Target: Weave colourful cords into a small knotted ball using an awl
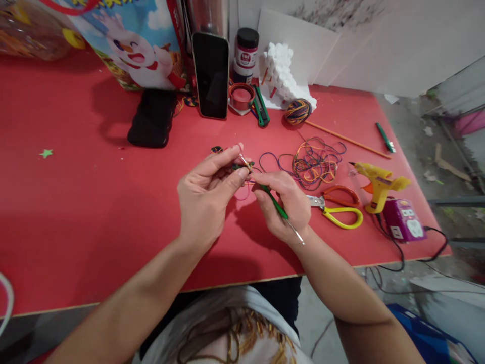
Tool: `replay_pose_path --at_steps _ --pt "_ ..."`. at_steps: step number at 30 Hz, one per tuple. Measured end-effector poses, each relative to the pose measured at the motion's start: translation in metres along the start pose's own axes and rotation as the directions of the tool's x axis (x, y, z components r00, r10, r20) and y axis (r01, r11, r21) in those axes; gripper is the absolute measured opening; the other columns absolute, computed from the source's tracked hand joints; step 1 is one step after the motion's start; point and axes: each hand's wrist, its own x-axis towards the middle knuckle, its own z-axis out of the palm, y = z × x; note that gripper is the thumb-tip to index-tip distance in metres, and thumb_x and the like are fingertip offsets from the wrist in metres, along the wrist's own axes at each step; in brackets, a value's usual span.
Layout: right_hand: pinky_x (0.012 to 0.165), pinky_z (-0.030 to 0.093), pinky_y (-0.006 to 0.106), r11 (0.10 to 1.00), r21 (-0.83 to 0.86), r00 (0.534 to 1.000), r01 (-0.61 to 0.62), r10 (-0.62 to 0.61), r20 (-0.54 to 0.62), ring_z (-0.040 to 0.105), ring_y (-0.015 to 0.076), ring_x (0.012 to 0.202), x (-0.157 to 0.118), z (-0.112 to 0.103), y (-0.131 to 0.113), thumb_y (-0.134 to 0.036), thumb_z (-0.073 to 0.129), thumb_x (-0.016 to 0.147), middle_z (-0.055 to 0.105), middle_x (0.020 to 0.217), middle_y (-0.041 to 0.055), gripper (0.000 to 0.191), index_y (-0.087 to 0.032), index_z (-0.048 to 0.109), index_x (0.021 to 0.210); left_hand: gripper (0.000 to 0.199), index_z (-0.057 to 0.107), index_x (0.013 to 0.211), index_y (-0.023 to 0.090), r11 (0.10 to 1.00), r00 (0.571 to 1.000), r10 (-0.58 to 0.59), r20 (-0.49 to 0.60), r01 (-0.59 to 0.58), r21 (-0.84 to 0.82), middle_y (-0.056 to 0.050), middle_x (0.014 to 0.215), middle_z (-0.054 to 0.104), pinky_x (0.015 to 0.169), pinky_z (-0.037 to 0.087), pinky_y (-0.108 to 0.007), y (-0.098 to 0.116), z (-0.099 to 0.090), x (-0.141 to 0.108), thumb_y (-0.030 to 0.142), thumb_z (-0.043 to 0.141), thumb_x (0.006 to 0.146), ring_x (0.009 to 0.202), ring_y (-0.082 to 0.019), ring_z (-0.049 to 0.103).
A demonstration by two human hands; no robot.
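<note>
My right hand point(284, 202) is closed around a crochet hook point(278, 205) with a green grip and metal tips at both ends. Its upper tip points up and left to my left hand point(208, 194). Pinched between the left thumb and fingers is a small dark piece of crochet work point(242, 165), mostly hidden by the fingers. A strand of yarn passes near the raised left index finger. Right of the hands lies a loose tangle of multicoloured yarn point(316, 164). Farther back sits a wound yarn ball point(297, 111) in the same colours.
Scissors point(343, 217), a yellow glue gun point(382, 184) and a purple box point(403, 220) with cords lie at the right. Behind stand a phone point(210, 76), jars point(245, 55), tape point(241, 96) and a green cutter point(260, 106). A black case point(151, 119) lies left.
</note>
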Motion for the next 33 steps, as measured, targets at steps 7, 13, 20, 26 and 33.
replay_pose_path --at_steps 7,13,20,26,33 --pt "0.094 0.063 0.031 0.981 -0.145 0.991 -0.132 0.129 -0.030 0.077 0.0186 0.106 -0.001 0.009 -0.013 -0.019 0.058 0.109 0.081 0.113 0.0074 0.018 -0.022 0.066 0.125 0.032 0.086 0.116 0.033 0.989 0.994 0.112 -0.007 -0.111 0.098 -0.002 0.112 0.081 0.093 0.066 -0.032 -0.005 0.005 -0.006 0.021 0.089 0.087 0.100 -0.016 0.076" --pt "0.085 0.064 0.033 0.973 -0.187 0.990 -0.136 0.142 0.020 0.076 0.0190 0.100 -0.004 0.012 -0.011 -0.029 0.055 0.112 0.081 0.110 0.0069 0.017 -0.024 0.066 0.124 0.033 0.086 0.114 0.033 0.999 0.999 -0.022 -0.028 0.022 -0.026 -0.001 0.110 0.084 0.100 0.065 -0.034 -0.005 0.006 -0.007 0.016 0.088 0.085 0.102 -0.017 0.078" --pt "0.088 0.066 0.036 0.994 -0.109 1.000 0.023 -0.024 -0.005 0.078 0.0208 0.106 -0.002 0.005 -0.001 -0.022 0.060 0.109 0.082 0.115 0.0066 0.027 -0.025 0.064 0.136 0.031 0.088 0.107 0.029 0.981 0.989 -0.148 0.011 0.149 -0.128 -0.001 0.101 0.083 0.094 0.065 -0.030 0.010 0.006 -0.003 0.012 0.086 0.081 0.097 -0.016 0.077" --pt "0.085 0.066 0.037 0.999 0.025 0.999 0.037 -0.036 -0.037 0.078 0.0230 0.098 0.004 -0.001 0.002 -0.011 0.072 0.097 0.081 0.109 0.0088 0.035 -0.023 0.073 0.129 0.030 0.087 0.107 0.028 0.988 0.990 -0.141 0.024 0.142 -0.068 -0.003 0.101 0.083 0.087 0.067 -0.034 0.011 0.002 0.001 0.019 0.091 0.079 0.094 -0.019 0.077" --pt "0.085 0.064 0.042 0.975 0.170 0.984 -0.144 0.159 -0.079 0.075 0.0238 0.092 0.005 -0.008 -0.002 -0.016 0.071 0.097 0.078 0.092 0.0057 0.024 -0.024 0.081 0.118 0.032 0.086 0.109 0.026 0.984 0.985 -0.162 0.055 0.166 -0.060 -0.004 0.102 0.083 0.085 0.066 -0.034 0.010 0.002 0.003 0.017 0.090 0.079 0.095 -0.019 0.077"
